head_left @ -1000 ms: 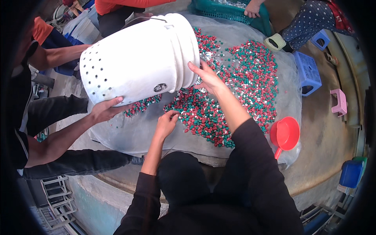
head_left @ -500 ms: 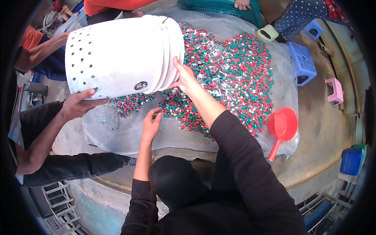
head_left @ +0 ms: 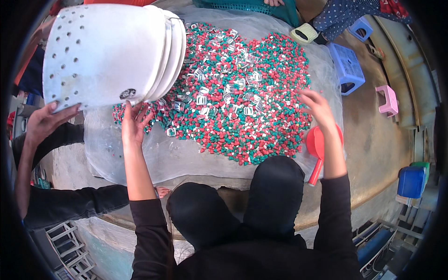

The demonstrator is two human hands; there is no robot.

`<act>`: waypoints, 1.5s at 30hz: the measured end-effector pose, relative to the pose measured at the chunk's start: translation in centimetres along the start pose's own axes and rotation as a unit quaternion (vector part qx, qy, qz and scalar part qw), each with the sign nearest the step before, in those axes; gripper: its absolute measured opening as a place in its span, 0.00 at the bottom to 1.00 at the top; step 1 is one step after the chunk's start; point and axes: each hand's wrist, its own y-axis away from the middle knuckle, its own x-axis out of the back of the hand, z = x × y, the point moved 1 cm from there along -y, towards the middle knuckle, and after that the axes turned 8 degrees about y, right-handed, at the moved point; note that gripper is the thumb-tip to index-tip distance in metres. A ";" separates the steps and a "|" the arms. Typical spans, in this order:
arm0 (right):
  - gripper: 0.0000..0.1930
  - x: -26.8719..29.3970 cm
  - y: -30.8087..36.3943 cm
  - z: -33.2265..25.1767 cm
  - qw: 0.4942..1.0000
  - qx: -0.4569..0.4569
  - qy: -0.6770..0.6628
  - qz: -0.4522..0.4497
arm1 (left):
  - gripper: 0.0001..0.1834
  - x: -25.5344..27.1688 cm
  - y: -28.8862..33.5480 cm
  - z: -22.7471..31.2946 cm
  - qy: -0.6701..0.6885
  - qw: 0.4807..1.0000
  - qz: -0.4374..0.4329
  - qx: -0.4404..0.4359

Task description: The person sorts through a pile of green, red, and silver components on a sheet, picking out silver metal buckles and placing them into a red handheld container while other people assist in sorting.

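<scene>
A white bucket [head_left: 100, 53] with small holes near its base lies tipped on its side in the air, its mouth facing right over the heap. Beneath its lower rim is my left hand [head_left: 133, 123], fingers spread and seeming to touch the bucket without wrapping round it. A spread heap of small red, green and white cone-shaped pieces [head_left: 270, 107] covers the translucent sheet [head_left: 144, 161], with several clear and silvery square pieces [head_left: 201, 99] on top. My right hand [head_left: 318, 109] is empty, fingers apart, above the heap's right edge beside a red dipper [head_left: 316, 142].
At the left, a co-worker's hand [head_left: 49, 123] supports the bucket's base. Another person's slippered foot [head_left: 304, 33] rests at the sheet's far right. Blue stools [head_left: 346, 67] and a pink stool [head_left: 387, 101] stand to the right. A green basket [head_left: 247, 9] sits at the back.
The bucket has shifted left in the view. My right hand has let go of its rim and swung right, toward the dipper. My left hand has moved left and up to the bucket's rim.
</scene>
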 end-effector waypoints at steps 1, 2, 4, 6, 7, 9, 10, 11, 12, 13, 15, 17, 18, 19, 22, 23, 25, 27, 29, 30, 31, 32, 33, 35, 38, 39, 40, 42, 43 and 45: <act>0.14 2.1 1.2 1.7 0.999 -0.021 0.034 0.033 | 0.30 0.0 -0.1 0.6 0.065 0.998 0.007 0.014; 0.15 4.6 2.5 4.2 0.993 -0.041 0.055 0.096 | 0.28 -0.7 -0.4 0.7 0.084 0.996 -0.003 0.017; 0.18 8.6 5.2 9.5 0.939 0.027 0.253 0.230 | 0.26 -2.0 -0.6 1.4 0.092 0.995 -0.029 0.002; 0.26 9.0 8.5 12.2 0.811 0.012 0.440 0.385 | 0.23 -3.4 -0.2 1.7 0.069 0.996 -0.056 -0.029; 0.29 9.1 10.0 14.6 0.786 -0.012 0.456 0.418 | 0.22 -4.3 -0.2 1.6 0.037 0.997 -0.062 -0.039; 0.34 8.4 11.7 16.2 0.834 -0.110 0.339 0.420 | 0.20 -5.6 0.0 1.4 -0.030 0.995 -0.069 -0.061; 0.35 7.3 12.4 16.0 0.886 -0.183 0.198 0.378 | 0.19 -5.8 0.2 1.1 -0.053 0.994 -0.079 -0.047; 0.36 6.1 13.1 15.4 0.909 -0.253 0.053 0.328 | 0.18 -5.8 -0.2 0.0 -0.085 0.993 -0.076 -0.037; 0.35 5.4 13.4 15.2 0.912 -0.262 0.017 0.315 | 0.18 -6.1 0.1 -1.3 -0.139 0.986 -0.087 -0.019; 0.33 4.7 13.4 15.0 0.913 -0.272 -0.020 0.303 | 0.17 -6.5 0.4 -2.8 -0.193 0.976 -0.100 -0.002; 0.31 4.6 13.6 15.5 0.909 -0.293 -0.067 0.288 | 0.16 -6.7 1.0 -6.3 -0.288 0.948 -0.133 0.037; 0.28 4.6 13.3 17.0 0.904 -0.312 -0.093 0.278 | 0.12 -7.0 2.1 -9.3 -0.379 0.897 -0.226 0.029; 0.27 5.1 13.3 17.2 0.913 -0.296 -0.064 0.272 | 0.12 -7.4 2.7 -10.4 -0.437 0.858 -0.272 -0.003; 0.26 5.6 13.3 17.3 0.921 -0.281 -0.035 0.266 | 0.12 -7.8 3.2 -11.5 -0.490 0.811 -0.317 -0.035; 0.23 7.5 13.9 17.8 0.954 -0.223 0.031 0.199 | 0.10 -9.6 3.7 -13.5 -0.548 0.733 -0.384 -0.117; 0.23 8.2 13.9 17.6 0.965 -0.198 0.047 0.165 | 0.10 -10.4 3.6 -13.7 -0.563 0.707 -0.404 -0.143; 0.19 8.8 13.6 16.9 0.964 -0.211 0.116 0.109 | 0.09 -12.5 3.5 -14.6 -0.592 0.669 -0.416 -0.170; 0.20 9.1 12.4 16.0 0.943 -0.210 0.250 0.070 | 0.08 -13.6 2.0 -16.1 -0.595 0.635 -0.426 -0.248; 0.20 8.1 10.7 12.1 0.865 -0.096 0.467 0.160 | 0.07 -15.4 1.0 -17.8 -0.626 0.606 -0.396 -0.292; 0.19 6.6 8.9 9.8 0.826 -0.033 0.516 0.224 | 0.06 -16.4 0.9 -18.8 -0.616 0.625 -0.378 -0.295; 0.19 5.2 6.4 8.1 0.863 0.023 0.470 0.184 | 0.10 -17.7 1.0 -19.9 -0.627 0.629 -0.355 -0.292; 0.18 3.2 3.4 6.4 0.893 0.084 0.419 0.137 | 0.15 -18.4 1.1 -20.6 -0.628 0.634 -0.320 -0.319; 0.17 0.8 0.7 4.8 0.895 0.155 0.410 0.086 | 0.19 -19.2 1.2 -21.5 -0.624 0.638 -0.290 -0.346; 0.18 -3.0 -4.3 1.8 0.887 0.205 0.413 -0.037 | 0.26 -20.8 1.7 -22.6 -0.655 0.621 -0.255 -0.346; 0.25 -7.6 -11.7 1.7 0.875 0.178 0.448 -0.054 | 0.25 -20.7 1.7 -24.4 -0.639 0.640 -0.233 -0.356; 0.28 -8.6 -13.7 2.6 0.878 0.172 0.444 -0.055 | 0.24 -20.6 2.0 -24.5 -0.622 0.644 -0.242 -0.373; 0.29 -9.2 -15.1 3.9 0.874 0.160 0.456 -0.044 | 0.17 -20.7 2.1 -24.4 -0.597 0.662 -0.249 -0.378; 0.27 -11.3 -15.0 4.7 0.853 0.177 0.492 -0.010 | 0.13 -19.1 1.3 -23.8 -0.542 0.713 -0.274 -0.351; 0.24 -11.3 -15.1 4.8 0.864 0.209 0.455 -0.060 | 0.11 -18.3 1.0 -23.4 -0.512 0.738 -0.286 -0.335; 0.19 -10.4 -15.2 5.2 0.872 0.268 0.378 -0.161 | 0.05 -17.3 0.5 -22.3 -0.484 0.816 -0.236 -0.210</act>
